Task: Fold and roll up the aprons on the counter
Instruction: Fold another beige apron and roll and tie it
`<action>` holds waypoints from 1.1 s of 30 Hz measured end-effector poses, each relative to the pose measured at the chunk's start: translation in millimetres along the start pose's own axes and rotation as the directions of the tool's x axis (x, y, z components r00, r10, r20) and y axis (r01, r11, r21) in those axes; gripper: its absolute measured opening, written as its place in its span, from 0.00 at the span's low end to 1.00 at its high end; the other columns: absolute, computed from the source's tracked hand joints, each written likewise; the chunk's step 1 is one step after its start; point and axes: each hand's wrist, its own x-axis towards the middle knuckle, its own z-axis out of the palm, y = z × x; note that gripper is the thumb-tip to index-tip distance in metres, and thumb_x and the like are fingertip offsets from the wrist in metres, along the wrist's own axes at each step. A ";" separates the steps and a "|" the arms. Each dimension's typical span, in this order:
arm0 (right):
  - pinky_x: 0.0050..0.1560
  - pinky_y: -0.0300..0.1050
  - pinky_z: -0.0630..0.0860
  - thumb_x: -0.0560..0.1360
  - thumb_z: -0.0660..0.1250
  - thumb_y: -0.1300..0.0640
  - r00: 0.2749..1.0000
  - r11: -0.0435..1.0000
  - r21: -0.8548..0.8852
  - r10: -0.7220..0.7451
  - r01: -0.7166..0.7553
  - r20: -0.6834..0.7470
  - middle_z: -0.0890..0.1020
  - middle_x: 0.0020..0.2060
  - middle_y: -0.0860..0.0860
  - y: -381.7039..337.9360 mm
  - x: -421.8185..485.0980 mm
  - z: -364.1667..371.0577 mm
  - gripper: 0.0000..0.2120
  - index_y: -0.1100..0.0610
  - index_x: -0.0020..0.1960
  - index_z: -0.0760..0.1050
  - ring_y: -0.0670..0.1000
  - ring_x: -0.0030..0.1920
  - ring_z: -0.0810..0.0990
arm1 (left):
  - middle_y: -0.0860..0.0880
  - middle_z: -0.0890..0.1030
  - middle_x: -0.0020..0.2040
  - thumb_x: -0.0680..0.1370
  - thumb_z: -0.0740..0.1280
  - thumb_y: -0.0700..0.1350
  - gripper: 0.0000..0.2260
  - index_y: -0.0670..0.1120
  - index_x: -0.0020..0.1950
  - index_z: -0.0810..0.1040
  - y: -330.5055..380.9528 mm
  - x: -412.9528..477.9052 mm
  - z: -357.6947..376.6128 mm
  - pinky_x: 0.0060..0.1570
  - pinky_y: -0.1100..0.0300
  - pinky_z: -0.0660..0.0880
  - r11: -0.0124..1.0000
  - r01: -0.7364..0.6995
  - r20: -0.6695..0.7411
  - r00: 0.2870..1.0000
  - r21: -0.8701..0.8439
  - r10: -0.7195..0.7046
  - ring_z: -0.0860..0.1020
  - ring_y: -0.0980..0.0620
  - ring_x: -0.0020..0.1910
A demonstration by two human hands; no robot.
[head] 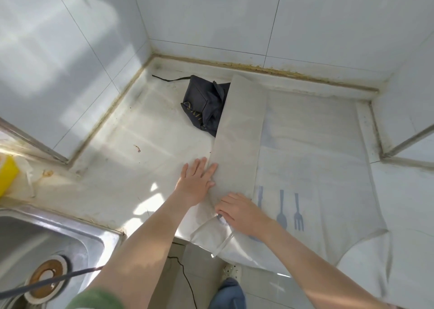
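A white apron (305,149) lies spread on a pale counter (131,149) in a corner of white tiled walls (211,15). Its left side is folded over into a long strip (239,130) running from far to near. The left hand (196,182) lies flat with straight fingers on the strip's left edge. The right hand (239,211) rests just nearer, bent fingertips on the cloth beside a thin strap (211,229); a pinch cannot be made out. A blue cutlery print (281,210) shows to the right. A crumpled dark apron (202,102) lies at the far side, partly under the strip. A steel sink (47,233) sits near left.
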 end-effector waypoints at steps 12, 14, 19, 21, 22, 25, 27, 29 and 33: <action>0.48 0.50 0.74 0.66 0.59 0.62 0.635 0.677 0.218 0.735 -0.703 -0.237 0.80 0.43 0.60 88.1 -53.1 -54.2 0.16 0.64 0.50 0.79 0.64 0.43 0.79 | 0.46 0.48 0.79 0.80 0.56 0.39 0.24 0.44 0.76 0.58 115.8 41.9 -42.9 0.74 0.54 0.42 0.908 -0.328 -0.318 0.917 -0.261 0.241 0.47 0.49 0.78; 0.50 0.57 0.74 0.67 0.61 0.64 0.452 0.515 0.184 0.841 -0.837 -0.298 0.78 0.47 0.61 110.6 -78.2 -72.5 0.16 0.63 0.53 0.78 0.66 0.48 0.77 | 0.45 0.49 0.79 0.81 0.56 0.43 0.24 0.44 0.77 0.58 138.6 55.0 -47.7 0.73 0.55 0.44 0.898 -0.366 -0.262 0.917 -0.245 0.302 0.48 0.49 0.78; 0.59 0.57 0.66 0.74 0.66 0.57 -0.081 -0.005 0.222 0.940 -0.975 -0.331 0.71 0.60 0.62 140.1 -136.3 -118.1 0.21 0.63 0.64 0.69 0.63 0.62 0.68 | 0.44 0.43 0.79 0.81 0.57 0.52 0.29 0.49 0.79 0.50 189.6 77.9 -48.3 0.74 0.50 0.41 0.895 -0.404 -0.016 0.913 -0.188 0.408 0.43 0.46 0.78; 0.60 0.57 0.66 0.74 0.68 0.50 -0.229 -0.165 0.239 0.935 -0.957 -0.271 0.70 0.60 0.62 150.1 -154.5 -131.9 0.26 0.65 0.64 0.66 0.63 0.63 0.67 | 0.43 0.39 0.78 0.81 0.56 0.56 0.31 0.50 0.79 0.44 201.9 84.2 -43.8 0.73 0.46 0.38 0.899 -0.420 0.074 0.900 -0.122 0.430 0.39 0.45 0.77; 0.59 0.56 0.68 0.73 0.69 0.49 -0.262 -0.201 0.271 0.942 -0.941 -0.211 0.70 0.60 0.62 154.3 -159.9 -137.3 0.27 0.65 0.63 0.66 0.63 0.63 0.69 | 0.44 0.36 0.78 0.81 0.54 0.57 0.32 0.51 0.79 0.41 203.3 86.1 -40.5 0.73 0.45 0.36 0.902 -0.421 0.110 0.896 -0.095 0.430 0.36 0.45 0.77; 0.47 0.47 0.71 0.73 0.67 0.55 -0.241 -0.214 0.393 0.970 -0.894 -0.020 0.78 0.50 0.61 163.7 -169.5 -153.7 0.14 0.63 0.52 0.70 0.61 0.53 0.77 | 0.45 0.31 0.76 0.82 0.51 0.58 0.32 0.52 0.77 0.35 207.2 90.7 -33.9 0.71 0.45 0.32 0.909 -0.410 0.173 0.893 -0.071 0.416 0.31 0.45 0.75; 0.39 0.46 0.68 0.73 0.65 0.57 -0.148 -0.146 0.374 0.989 -0.916 0.022 0.78 0.38 0.57 162.5 -165.8 -161.4 0.08 0.60 0.38 0.71 0.58 0.45 0.78 | 0.46 0.30 0.76 0.82 0.51 0.58 0.31 0.54 0.77 0.35 207.7 90.2 -34.3 0.71 0.46 0.31 0.909 -0.407 0.183 0.890 -0.091 0.417 0.30 0.47 0.75; 0.35 0.46 0.64 0.73 0.65 0.57 -0.033 -0.031 0.422 0.999 -0.906 0.003 0.72 0.32 0.53 158.1 -153.7 -166.5 0.14 0.57 0.32 0.64 0.55 0.38 0.73 | 0.48 0.31 0.76 0.82 0.51 0.58 0.30 0.55 0.78 0.37 208.6 91.8 -39.2 0.71 0.47 0.31 0.908 -0.395 0.192 0.889 -0.139 0.416 0.31 0.48 0.75; 0.30 0.40 0.60 0.75 0.64 0.59 0.246 0.249 0.495 0.967 -0.832 -0.071 0.63 0.30 0.51 130.4 -112.7 -166.0 0.17 0.55 0.34 0.57 0.51 0.33 0.62 | 0.49 0.50 0.79 0.84 0.46 0.55 0.21 0.57 0.75 0.63 212.1 96.7 -56.7 0.75 0.52 0.41 0.845 -0.265 0.106 0.931 -0.465 0.350 0.46 0.51 0.78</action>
